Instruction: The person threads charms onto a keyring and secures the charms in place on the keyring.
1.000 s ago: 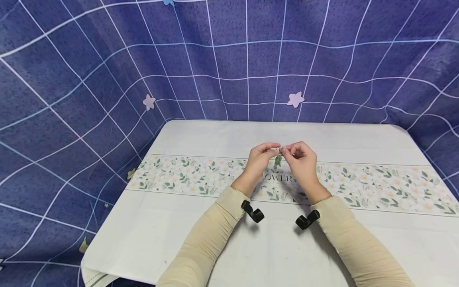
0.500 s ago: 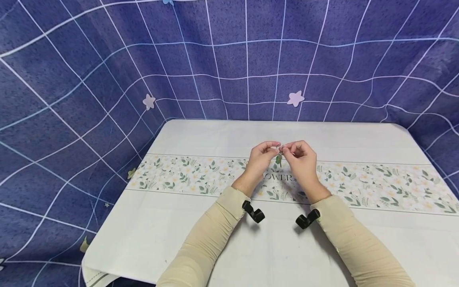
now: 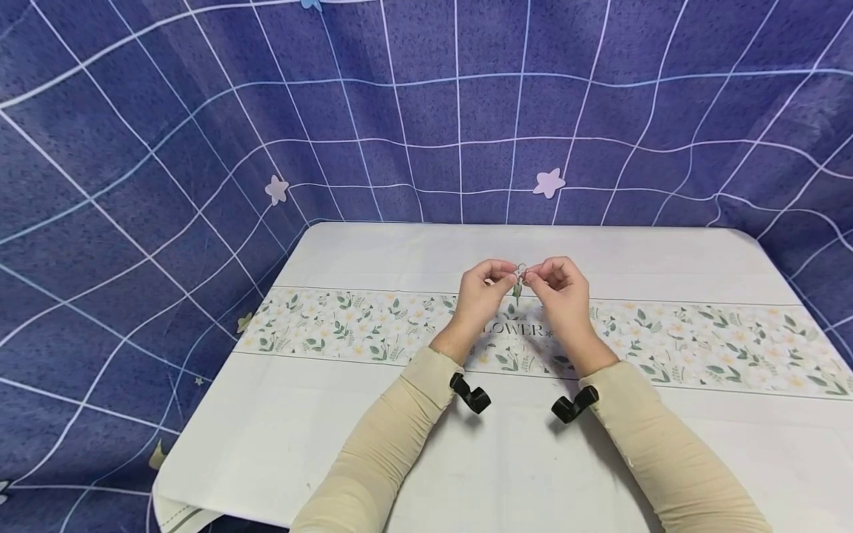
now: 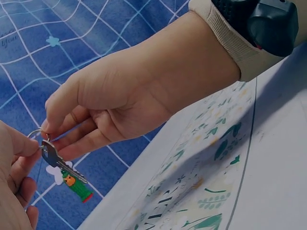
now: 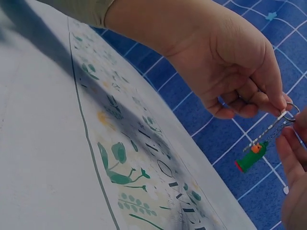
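A metal key ring (image 3: 522, 267) is held up between both hands, above the far part of the table. My left hand (image 3: 478, 300) pinches it from the left with thumb and forefinger. From the other side, my right hand (image 3: 565, 295) pinches it too, fingertips right beside the left ones. A silver key (image 4: 67, 167) hangs from the ring. Beside the key dangles a green bottle-shaped charm (image 5: 252, 156) with an orange patch and a red end, on a short chain (image 5: 277, 131). The pinched parts of the ring are hidden by the fingertips.
Below the hands lies a white tablecloth (image 3: 373, 255) with a printed flower band (image 3: 373, 326) and lettering. A blue checked curtain (image 3: 426, 111) with star shapes hangs behind the table and along its left side. Black straps with mounts (image 3: 470, 394) sit on both sleeves.
Both hands have risen slightly, and the fingertips have shifted on the ring. More of the ring's loop shows above them, and the key and charm have turned.
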{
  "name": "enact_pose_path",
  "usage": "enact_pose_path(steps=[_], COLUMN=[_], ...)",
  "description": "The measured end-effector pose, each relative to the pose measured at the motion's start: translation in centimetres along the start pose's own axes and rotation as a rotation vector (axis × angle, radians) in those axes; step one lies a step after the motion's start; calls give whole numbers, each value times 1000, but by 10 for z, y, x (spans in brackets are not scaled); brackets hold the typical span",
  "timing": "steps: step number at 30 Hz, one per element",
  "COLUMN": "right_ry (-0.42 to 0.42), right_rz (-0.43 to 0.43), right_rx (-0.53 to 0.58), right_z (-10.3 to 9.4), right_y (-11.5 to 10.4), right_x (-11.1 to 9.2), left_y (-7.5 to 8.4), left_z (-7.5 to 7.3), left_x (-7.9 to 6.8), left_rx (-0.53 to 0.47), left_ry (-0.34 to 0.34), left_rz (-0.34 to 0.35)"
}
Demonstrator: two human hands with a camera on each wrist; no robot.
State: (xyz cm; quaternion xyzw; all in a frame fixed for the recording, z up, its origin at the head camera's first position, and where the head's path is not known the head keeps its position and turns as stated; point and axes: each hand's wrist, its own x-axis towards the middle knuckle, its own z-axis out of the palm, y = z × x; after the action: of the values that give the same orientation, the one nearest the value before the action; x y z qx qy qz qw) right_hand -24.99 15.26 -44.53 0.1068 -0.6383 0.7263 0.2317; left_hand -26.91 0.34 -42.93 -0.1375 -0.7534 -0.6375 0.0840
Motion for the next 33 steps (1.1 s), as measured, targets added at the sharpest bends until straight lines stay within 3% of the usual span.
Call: enact_pose_path(steps=[9, 17, 25, 33], right_ry=[-61, -45, -75, -56], right_rz=[-10, -120, -294, -317], right_rx=[-157, -408, -476, -491], right_z=[2, -10, -12, -10], right_y=[-35, -10, -5, -8], right_x=[-3, 6, 7, 5], left_y=[3, 7, 8, 10], left_z=[-7, -13, -12, -11], left_x=[4, 5, 4, 2], left_rx=[5, -20, -35, -21], left_ry=[-18, -50, -95, -120], left_rz=[14, -25, -52, -64])
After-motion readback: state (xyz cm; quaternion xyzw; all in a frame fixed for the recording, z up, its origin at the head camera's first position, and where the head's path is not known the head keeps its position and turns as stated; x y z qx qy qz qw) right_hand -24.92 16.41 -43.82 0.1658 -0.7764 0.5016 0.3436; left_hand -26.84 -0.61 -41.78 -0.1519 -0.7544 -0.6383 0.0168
